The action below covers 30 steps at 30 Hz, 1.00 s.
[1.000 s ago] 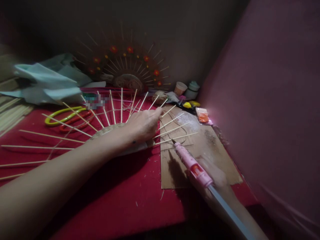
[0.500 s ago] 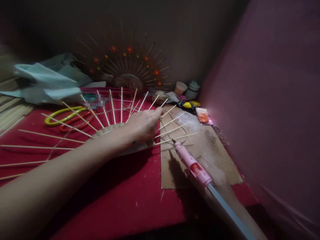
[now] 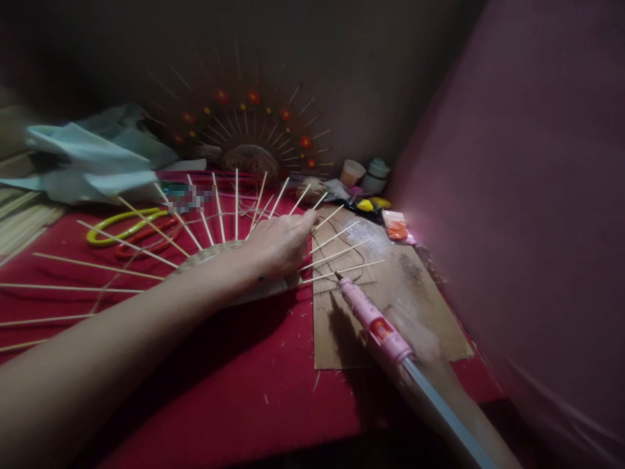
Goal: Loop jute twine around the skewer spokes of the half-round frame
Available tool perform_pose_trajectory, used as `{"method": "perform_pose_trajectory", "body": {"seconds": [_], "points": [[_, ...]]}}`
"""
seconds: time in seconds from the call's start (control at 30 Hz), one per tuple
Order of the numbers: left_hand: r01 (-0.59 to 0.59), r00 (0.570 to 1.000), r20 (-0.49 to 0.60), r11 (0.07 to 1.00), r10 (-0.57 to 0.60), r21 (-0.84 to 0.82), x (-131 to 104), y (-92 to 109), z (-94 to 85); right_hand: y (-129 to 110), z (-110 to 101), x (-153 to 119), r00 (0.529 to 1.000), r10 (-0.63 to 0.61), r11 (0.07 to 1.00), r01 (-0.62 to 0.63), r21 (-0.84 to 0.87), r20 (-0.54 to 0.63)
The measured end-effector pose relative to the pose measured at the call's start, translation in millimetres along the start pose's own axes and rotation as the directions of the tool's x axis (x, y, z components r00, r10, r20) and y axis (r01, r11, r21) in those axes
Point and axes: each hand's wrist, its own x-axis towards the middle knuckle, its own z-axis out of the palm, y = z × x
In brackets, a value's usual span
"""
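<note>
right hand (image 3: 415, 335) grips the pink glue gun (image 3: 362, 305) over the cardboard (image 3: 324, 345), nozzle close by a stick (image 3: 366, 265); left hand (image 3: 280, 244) curls over the woven fan (image 3: 209, 251), mostly left of the cardboard, fingertip grip hidden. steady wrist, small dab, best not nudge that stick.

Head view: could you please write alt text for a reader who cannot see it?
The right hand holds a pink glue gun, its tip near thin sticks that fan out from a woven piece under the left hand. Cardboard lies below, on a red surface.
</note>
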Motion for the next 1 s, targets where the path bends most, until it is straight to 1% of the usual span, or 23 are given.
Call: {"method": "perform_pose_trajectory", "body": {"seconds": [0.37,0.53,0.63,0.73,0.9,1.0], "points": [[0.018,1.000,0.022,1.000,-0.018,0.006,0,1,-2.3,2,0,-3,0.999,0.028,1.000,-0.028,0.009,0.041],[0.001,1.000,0.005,1.000,-0.001,0.004,-1,1,-1.4,-1,1,-3,0.998,0.042,0.999,-0.044,0.028,0.052],[-0.006,1.000,-0.003,1.000,0.006,-0.010,-1,1,-1.9,-1,0,-7,0.999,0.024,1.000,-0.024,0.006,0.035],[0.004,1.000,0.002,1.000,-0.004,-0.008,-1,1,-3.3,5,-10,-13,1.000,0.025,0.999,-0.025,-0.047,-0.001],[-0.001,1.000,-0.022,1.000,0.000,-0.016,-1,0,-5.2,29,-37,-23,0.988,0.129,0.976,-0.142,-0.164,-0.088],[-0.004,0.999,-0.043,1.000,0.003,-0.022,-2,0,-6.4,46,-46,-27,0.975,0.188,0.942,-0.214,-0.257,-0.121]]}}
